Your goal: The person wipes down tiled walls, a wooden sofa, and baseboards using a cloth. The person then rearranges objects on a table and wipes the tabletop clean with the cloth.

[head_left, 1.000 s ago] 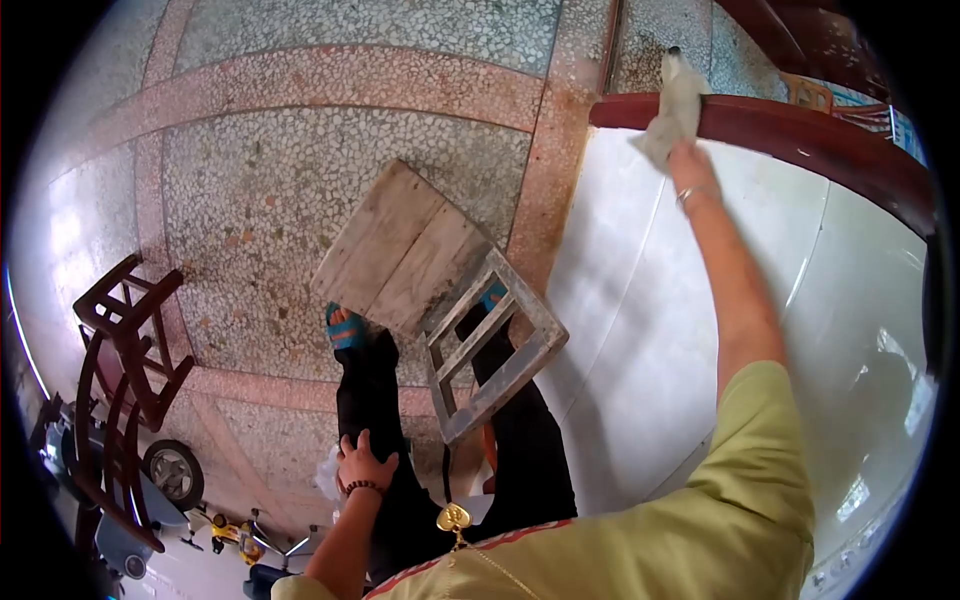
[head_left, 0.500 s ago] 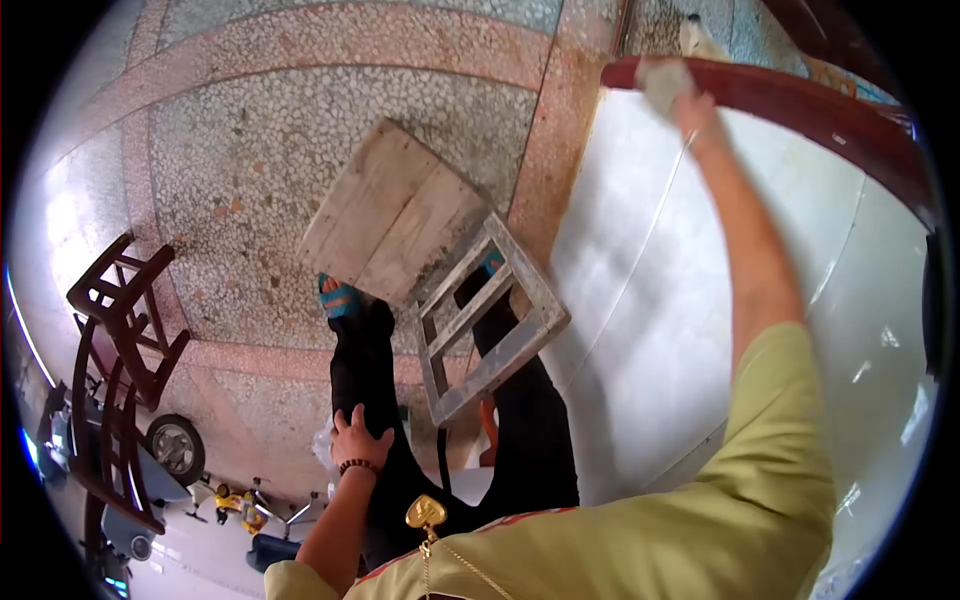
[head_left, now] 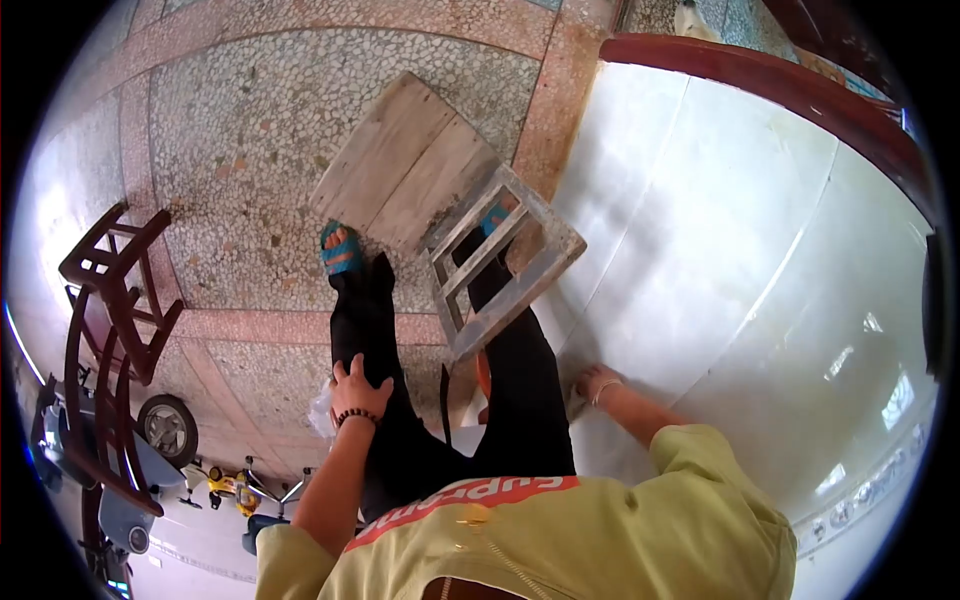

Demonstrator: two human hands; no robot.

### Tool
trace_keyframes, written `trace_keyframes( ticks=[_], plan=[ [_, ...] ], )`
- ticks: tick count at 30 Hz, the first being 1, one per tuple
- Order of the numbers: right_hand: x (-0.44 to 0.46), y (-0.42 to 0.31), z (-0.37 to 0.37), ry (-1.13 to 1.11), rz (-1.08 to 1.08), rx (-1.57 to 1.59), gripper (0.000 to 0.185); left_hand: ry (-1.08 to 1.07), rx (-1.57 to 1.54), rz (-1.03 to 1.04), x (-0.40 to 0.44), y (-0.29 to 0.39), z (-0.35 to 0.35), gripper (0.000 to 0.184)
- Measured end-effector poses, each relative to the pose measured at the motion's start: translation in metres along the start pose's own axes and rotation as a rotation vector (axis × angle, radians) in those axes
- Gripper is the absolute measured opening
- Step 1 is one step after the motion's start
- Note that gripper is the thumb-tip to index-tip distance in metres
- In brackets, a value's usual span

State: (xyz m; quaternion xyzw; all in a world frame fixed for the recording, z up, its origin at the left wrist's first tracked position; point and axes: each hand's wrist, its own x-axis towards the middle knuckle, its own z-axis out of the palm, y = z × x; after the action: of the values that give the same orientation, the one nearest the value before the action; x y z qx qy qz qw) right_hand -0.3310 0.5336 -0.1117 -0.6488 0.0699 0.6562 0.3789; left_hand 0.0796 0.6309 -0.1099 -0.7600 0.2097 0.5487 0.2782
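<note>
My left hand (head_left: 360,390) rests on my left thigh (head_left: 362,325), fingers spread, with nothing in it. Low against the white tiled wall (head_left: 720,230), beside my right thigh, my right hand (head_left: 598,384) presses a greyish cloth (head_left: 574,402). Only a small edge of the cloth shows under the fingers. In front of my legs stands a worn wooden chair with a plank seat (head_left: 410,165) and a slatted frame (head_left: 520,262), which overlaps my right leg.
Dark red trim (head_left: 760,85) runs along the wall's edge. At the left are a dark wooden chair (head_left: 120,285), a wheel (head_left: 167,430) and a yellow object (head_left: 235,490). My blue sandal (head_left: 341,248) is on the pebbled floor (head_left: 260,150).
My right hand has come down from the dark red trim to low on the wall near my thigh, bringing the cloth along. My left hand stays on my thigh; the view has shifted slightly.
</note>
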Motion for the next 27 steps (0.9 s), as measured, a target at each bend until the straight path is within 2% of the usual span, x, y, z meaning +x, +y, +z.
trace_keyframes(
  ticks=[2, 3, 4, 5, 6, 7, 8, 9, 10, 11, 12, 13, 14, 15, 16, 17, 18, 20, 21, 22, 23, 24, 27],
  plan=[
    [-0.019, 0.008, -0.016, 0.112, 0.086, -0.048, 0.020, 0.002, -0.026, 0.033, 0.003, -0.008, 0.003, 0.064],
    [-0.027, 0.023, -0.049, 0.200, 0.119, -0.007, 0.018, -0.007, -0.030, 0.034, 0.003, -0.011, 0.003, 0.064],
    [-0.021, 0.054, -0.062, 0.267, 0.285, -0.009, 0.015, -0.001, -0.040, 0.044, 0.002, -0.011, 0.002, 0.064],
    [-0.029, 0.097, -0.083, 0.534, 0.246, -0.080, 0.014, 0.005, -0.040, 0.052, 0.000, -0.012, 0.002, 0.063],
    [-0.041, 0.140, -0.121, 0.621, 0.294, -0.168, 0.013, 0.013, -0.037, 0.054, -0.002, -0.015, 0.003, 0.063],
    [-0.066, 0.158, -0.177, 0.571, 0.491, -0.321, 0.014, 0.020, -0.042, 0.054, -0.003, -0.017, 0.005, 0.063],
    [-0.079, 0.202, -0.204, 0.746, 0.583, -0.260, 0.016, 0.028, -0.058, 0.069, -0.004, -0.020, 0.008, 0.061],
    [-0.119, 0.186, -0.251, 1.017, 0.726, 0.032, 0.020, 0.037, -0.070, 0.084, -0.003, -0.023, 0.010, 0.059],
    [-0.133, 0.191, -0.269, 1.201, 0.829, 0.101, 0.023, 0.046, -0.069, 0.084, 0.001, -0.029, 0.013, 0.059],
    [-0.139, 0.189, -0.265, 1.327, 0.695, -0.114, 0.023, 0.064, -0.156, 0.128, 0.007, -0.038, 0.020, 0.057],
    [-0.137, 0.180, -0.253, 1.324, 0.700, -0.111, 0.023, 0.077, -0.242, 0.173, 0.011, -0.047, 0.028, 0.055],
    [-0.127, 0.170, -0.235, 1.157, 0.727, 0.027, 0.023, 0.074, -0.243, 0.177, 0.020, -0.058, 0.037, 0.055],
    [-0.112, 0.162, -0.214, 0.989, 0.746, 0.157, 0.024, 0.109, -0.373, 0.196, 0.031, -0.069, 0.044, 0.053],
    [-0.087, 0.160, -0.171, 0.861, 0.628, 0.013, 0.024, 0.147, -0.506, 0.215, 0.034, -0.075, 0.047, 0.051],
    [-0.071, 0.134, -0.134, 0.788, 0.579, 0.012, 0.023, 0.156, -0.513, 0.214, 0.031, -0.079, 0.043, 0.051],
    [-0.063, 0.100, -0.109, 0.571, 0.559, 0.066, 0.023, 0.139, -0.550, 0.191, 0.027, -0.084, 0.035, 0.050],
    [-0.066, 0.059, -0.085, 0.531, 0.474, 0.087, 0.023, 0.126, -0.582, 0.169, 0.025, -0.091, 0.026, 0.048],
    [-0.058, 0.001, -0.023, 0.351, 0.476, 0.290, 0.024, 0.165, -0.634, 0.189, 0.018, -0.111, 0.013, 0.048],
    [-0.077, -0.037, -0.026, 0.074, 0.441, 0.181, 0.025, 0.184, -0.694, 0.217, 0.015, -0.119, 0.010, 0.048],
    [-0.071, -0.060, 0.000, 0.237, 0.332, 0.340, 0.031, 0.204, -0.759, 0.260, 0.014, -0.124, 0.008, 0.048],
    [-0.064, -0.079, 0.022, 0.412, 0.222, 0.488, 0.043, 0.248, -0.697, 0.282, 0.022, -0.139, 0.013, 0.048],
    [-0.072, -0.091, 0.026, 0.353, 0.084, 0.099, 0.050, 0.300, -0.639, 0.310, 0.033, -0.153, 0.016, 0.048],
    [-0.090, -0.110, 0.035, 0.274, 0.262, 0.398, 0.045, 0.215, -0.626, 0.304, 0.020, -0.164, -0.029, 0.045]
  ],
)
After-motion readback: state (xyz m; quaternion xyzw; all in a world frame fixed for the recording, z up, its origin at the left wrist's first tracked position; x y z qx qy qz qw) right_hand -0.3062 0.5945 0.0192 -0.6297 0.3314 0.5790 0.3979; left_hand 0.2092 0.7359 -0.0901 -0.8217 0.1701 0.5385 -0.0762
